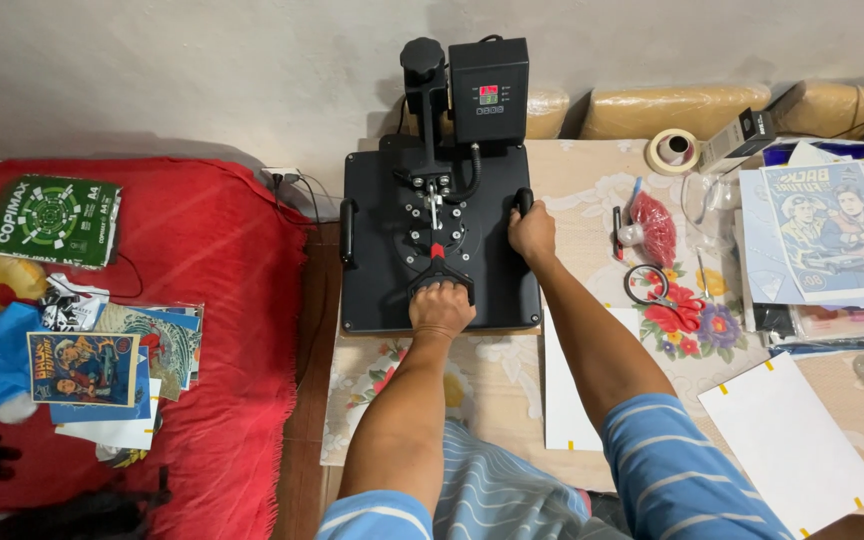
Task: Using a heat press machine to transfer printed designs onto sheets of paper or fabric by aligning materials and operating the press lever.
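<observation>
A black heat press (382, 250) stands closed on the table against the wall, with a control box (489, 90) on top at the back. My left hand (441, 305) is clenched around the press's front lever handle, near the front edge of the black top plate. My right hand (532, 230) grips the black side handle on the right of the press. The matching side handle (348, 232) on the left is free.
White sheets (790, 440) with yellow tape tabs lie on the floral tablecloth at right. Scissors (657, 295), a red bag (657, 228), a tape roll (673, 150) and printed posters (832, 230) lie further right. A red blanket (222, 300) with prints and toys covers the left.
</observation>
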